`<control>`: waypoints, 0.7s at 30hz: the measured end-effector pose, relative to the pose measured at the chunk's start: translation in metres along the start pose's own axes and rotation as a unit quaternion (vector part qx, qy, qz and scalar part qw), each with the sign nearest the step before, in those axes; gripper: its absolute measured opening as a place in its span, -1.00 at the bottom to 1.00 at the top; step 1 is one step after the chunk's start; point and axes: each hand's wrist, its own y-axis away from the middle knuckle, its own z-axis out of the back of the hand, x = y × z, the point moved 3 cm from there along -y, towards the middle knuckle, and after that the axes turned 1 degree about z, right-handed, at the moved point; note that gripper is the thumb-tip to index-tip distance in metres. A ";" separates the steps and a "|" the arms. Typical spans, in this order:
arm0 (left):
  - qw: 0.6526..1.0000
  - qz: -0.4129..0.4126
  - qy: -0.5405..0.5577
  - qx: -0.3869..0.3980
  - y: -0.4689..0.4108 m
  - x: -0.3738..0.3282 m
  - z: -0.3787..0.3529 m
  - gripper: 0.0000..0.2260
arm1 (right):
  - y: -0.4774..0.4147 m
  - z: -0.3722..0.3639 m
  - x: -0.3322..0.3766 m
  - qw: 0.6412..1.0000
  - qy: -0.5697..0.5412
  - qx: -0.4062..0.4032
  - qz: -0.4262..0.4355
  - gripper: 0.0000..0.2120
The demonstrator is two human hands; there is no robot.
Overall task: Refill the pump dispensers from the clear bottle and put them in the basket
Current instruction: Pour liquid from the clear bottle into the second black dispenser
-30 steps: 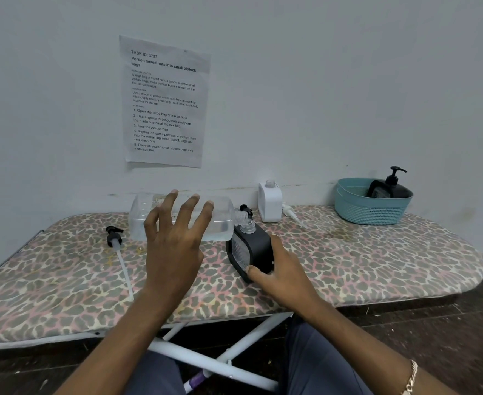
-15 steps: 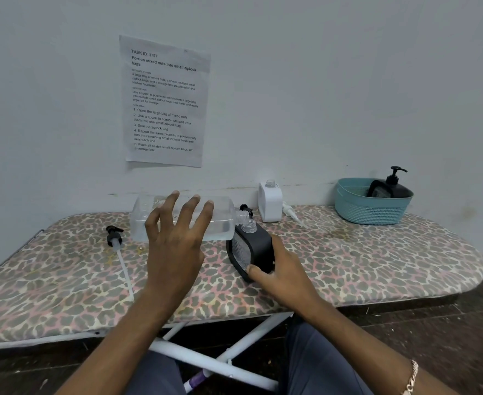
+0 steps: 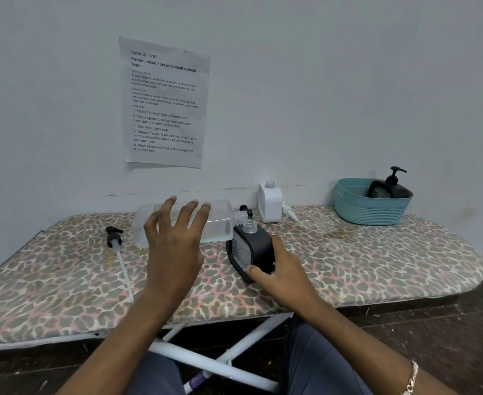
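My left hand (image 3: 174,246) grips the clear bottle (image 3: 220,220), which lies almost level above the board with some clear liquid inside. Its open neck points right, just above the open neck of a black dispenser (image 3: 259,246). That dispenser stands tilted on the leopard-print ironing board (image 3: 377,266), held by my right hand (image 3: 286,277) with the thumb on its front edge. A white dispenser (image 3: 270,205) without its pump stands by the wall. At the far right, a teal basket (image 3: 371,209) holds another black dispenser (image 3: 391,189) with its pump on.
A black pump with a long tube (image 3: 114,238) lies on the board at the left. Behind the bottle neck lies a second black pump (image 3: 244,209), and a white pump (image 3: 290,210) lies beside the white dispenser. A printed sheet (image 3: 165,101) hangs on the wall.
My left hand and the clear bottle have sunk slightly. My right hand and the black dispenser have not moved.
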 end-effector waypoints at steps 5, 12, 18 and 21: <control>0.999 0.014 0.040 0.010 0.001 0.004 -0.005 -0.22 | 0.000 0.001 -0.001 1.000 -0.001 0.003 -0.002 -0.52; 0.981 0.063 0.183 0.013 -0.002 0.015 -0.005 -0.33 | -0.001 0.001 -0.002 1.000 0.000 0.006 -0.002 -0.49; 0.926 0.174 0.334 -0.005 -0.007 0.031 -0.004 -0.48 | -0.002 0.000 -0.004 1.000 0.003 0.007 0.000 -0.45; 0.899 0.218 0.379 -0.010 -0.007 0.040 -0.006 -0.55 | -0.002 0.000 -0.003 1.000 0.000 0.007 -0.001 -0.46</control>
